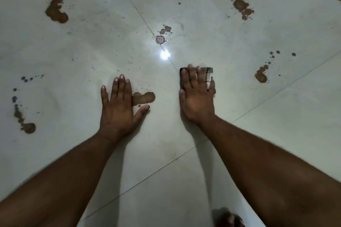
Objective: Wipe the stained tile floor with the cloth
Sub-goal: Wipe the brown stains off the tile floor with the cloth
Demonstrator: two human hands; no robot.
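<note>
My right hand (196,96) lies flat on a small grey cloth (207,73) with dark stripes, pressing it against the pale tile floor (184,153); only the cloth's far edge and corners show past my fingers. My left hand (120,105) rests palm down on the bare tile, fingers spread, holding nothing. A brown stain (144,97) sits between its index finger and thumb, touching the fingers' right side. More brown stains lie at the far left (56,11), far right (242,8), right (261,75), lower left (27,127) and centre (165,30).
A bright light reflection (164,54) glares on the tile just beyond my hands. Grout lines cross the floor diagonally. Small dark specks are scattered around the stains. A dark shape, perhaps a foot (227,218), shows at the bottom edge.
</note>
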